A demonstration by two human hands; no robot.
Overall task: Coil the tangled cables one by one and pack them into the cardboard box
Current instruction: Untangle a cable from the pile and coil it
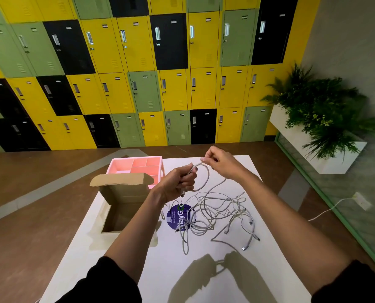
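A tangle of several grey cables (221, 213) lies on the white table (204, 270), right of centre. Above it, my left hand (177, 182) grips one grey cable (206, 180), a plug end hanging below the fist. My right hand (219, 160) pinches the same cable a little farther back, and a loop of it curves between the two hands. The open cardboard box (122, 202) stands at the table's left edge, flaps up, and nothing shows inside it.
A pink compartment tray (136, 166) sits behind the box. A round blue sticker (178, 217) lies under the cables. Lockers line the far wall, a white planter with green plants stands at the right, and a glass partition runs along the right side.
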